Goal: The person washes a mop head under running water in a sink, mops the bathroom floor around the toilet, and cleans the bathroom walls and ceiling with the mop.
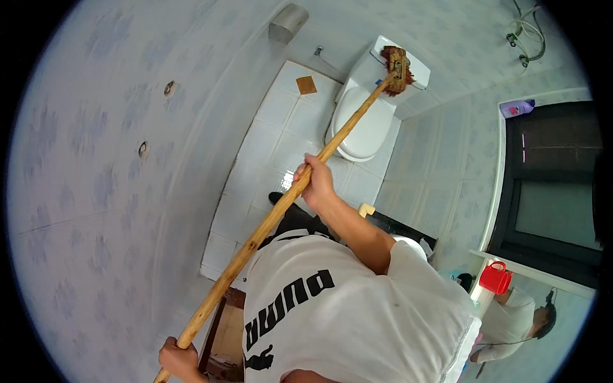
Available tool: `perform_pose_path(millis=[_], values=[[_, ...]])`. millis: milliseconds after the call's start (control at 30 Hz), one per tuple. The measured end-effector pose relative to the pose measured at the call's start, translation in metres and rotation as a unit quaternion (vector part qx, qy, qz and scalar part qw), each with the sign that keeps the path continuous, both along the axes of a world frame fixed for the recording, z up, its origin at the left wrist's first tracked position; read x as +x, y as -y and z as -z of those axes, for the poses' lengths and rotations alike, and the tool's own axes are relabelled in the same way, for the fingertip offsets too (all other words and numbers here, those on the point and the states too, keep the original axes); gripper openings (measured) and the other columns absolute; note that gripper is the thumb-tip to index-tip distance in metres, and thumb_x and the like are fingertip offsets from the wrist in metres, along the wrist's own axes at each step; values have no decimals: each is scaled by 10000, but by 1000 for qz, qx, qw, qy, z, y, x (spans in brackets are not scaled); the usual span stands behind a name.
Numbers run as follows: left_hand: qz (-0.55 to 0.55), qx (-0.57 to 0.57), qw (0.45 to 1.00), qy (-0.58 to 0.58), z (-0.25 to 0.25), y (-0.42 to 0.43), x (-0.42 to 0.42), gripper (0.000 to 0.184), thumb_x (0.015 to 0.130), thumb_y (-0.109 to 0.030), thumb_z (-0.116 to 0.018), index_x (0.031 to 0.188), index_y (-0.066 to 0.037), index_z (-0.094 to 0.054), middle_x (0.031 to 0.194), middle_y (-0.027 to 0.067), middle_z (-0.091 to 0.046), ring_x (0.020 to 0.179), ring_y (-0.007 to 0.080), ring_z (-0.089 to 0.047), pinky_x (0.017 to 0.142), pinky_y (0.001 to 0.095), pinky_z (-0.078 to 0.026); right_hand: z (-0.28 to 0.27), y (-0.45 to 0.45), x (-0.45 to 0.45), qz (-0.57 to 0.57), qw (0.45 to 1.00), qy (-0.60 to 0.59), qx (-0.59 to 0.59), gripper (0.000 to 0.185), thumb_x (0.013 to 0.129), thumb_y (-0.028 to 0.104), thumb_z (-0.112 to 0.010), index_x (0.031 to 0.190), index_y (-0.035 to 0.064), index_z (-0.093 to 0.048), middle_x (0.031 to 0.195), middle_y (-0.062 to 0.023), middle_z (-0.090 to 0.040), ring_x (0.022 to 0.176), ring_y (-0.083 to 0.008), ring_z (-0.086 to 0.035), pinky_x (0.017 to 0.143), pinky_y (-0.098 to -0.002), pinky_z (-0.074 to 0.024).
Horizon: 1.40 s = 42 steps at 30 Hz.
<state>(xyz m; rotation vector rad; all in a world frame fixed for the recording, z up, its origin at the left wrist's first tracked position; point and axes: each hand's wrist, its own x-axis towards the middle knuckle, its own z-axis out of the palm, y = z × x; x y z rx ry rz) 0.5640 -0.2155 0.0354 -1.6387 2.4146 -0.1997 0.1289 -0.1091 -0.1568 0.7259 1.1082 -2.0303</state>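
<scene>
Both my hands are closed around the long wooden handle of a broom (246,252), which runs diagonally across the view. My right hand (315,182) grips the handle around its middle. Lower down, near the bottom edge, my left hand (179,359) is wrapped around the same handle. The broom's head (397,70), a tan block with reddish-brown bristles, appears in front of the toilet tank (418,69); whether it touches anything I cannot tell. Beneath the handle's far part is the white toilet (365,124) with its lid down.
Patterned bluish wall (115,127) rises on the left, with a metal paper holder (288,23). White floor tiles (268,137) lie around the toilet. At right are a dark-framed window (555,185), a purple bottle (517,108), a red container (495,277) and a mirror (543,319). Hoses (530,35) hang above.
</scene>
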Motion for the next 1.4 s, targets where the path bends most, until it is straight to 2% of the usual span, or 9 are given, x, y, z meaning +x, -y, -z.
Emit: perform_pose_path(millis=[367,500,633,767,833,933,1100,1267,1400], values=[[-126,158,978,59,-2,-10,62,262,565,-188,-759,614,27,-618,578,236,-568,565,408,-568,531,445,-441,36,30,62,-197,977,56,52,106,865,76,-578,914,19,-502,732,-105,-567,682,-252,-613,582,-352,-525],[-208,390,897,-9,9,-14,68,240,567,-175,-753,590,22,-617,547,237,-541,560,406,-572,508,435,-441,49,37,60,-262,953,-94,121,129,824,69,-623,874,-7,-531,747,-102,-575,668,-211,-610,535,-318,-495],[-143,455,878,-52,56,-26,53,276,581,-210,-761,649,29,-640,572,244,-553,548,376,-586,512,417,-452,105,52,28,-209,873,-320,305,187,735,69,-631,834,-58,-537,677,-144,-596,534,-208,-585,475,-347,-473],[-44,178,982,-50,77,-58,0,320,608,-246,-784,728,10,-636,591,213,-573,549,355,-594,517,424,-461,122,66,-38,-226,865,-259,365,188,715,80,-613,788,-86,-562,707,-217,-621,735,-346,-666,640,-421,-517],[-44,36,998,15,97,-70,0,300,614,-255,-792,699,-46,-595,588,130,-567,559,336,-577,509,423,-448,178,64,-78,-280,761,-328,485,256,709,132,-622,786,-110,-592,776,-279,-633,826,-399,-653,727,-433,-514],[43,-31,999,-6,93,-68,-20,261,613,-231,-775,665,-74,-573,590,92,-543,541,313,-554,500,405,-435,145,53,-98,-284,724,-313,544,310,709,170,-623,809,-123,-609,859,-324,-628,855,-422,-641,739,-438,-506],[48,7,999,18,39,-39,-32,286,595,-208,-774,611,-69,-526,580,108,-530,542,320,-536,504,405,-415,167,35,-75,-284,754,-308,506,270,646,155,-667,715,-101,-622,686,-228,-638,658,-332,-650,619,-422,-487],[-7,-37,994,105,-14,-2,29,388,527,-258,-831,680,-59,-535,631,133,-553,613,359,-551,554,446,-433,156,54,12,-235,899,-129,345,169,738,64,-648,760,-77,-558,638,-135,-566,490,-252,-559,386,-371,-403],[77,-158,972,157,-67,18,104,327,725,-280,-750,822,1,-615,702,152,-582,670,359,-574,567,445,-446,104,55,79,-291,928,-29,232,169,790,79,-649,835,-21,-522,687,-109,-549,498,-226,-550,389,-347,-435]])
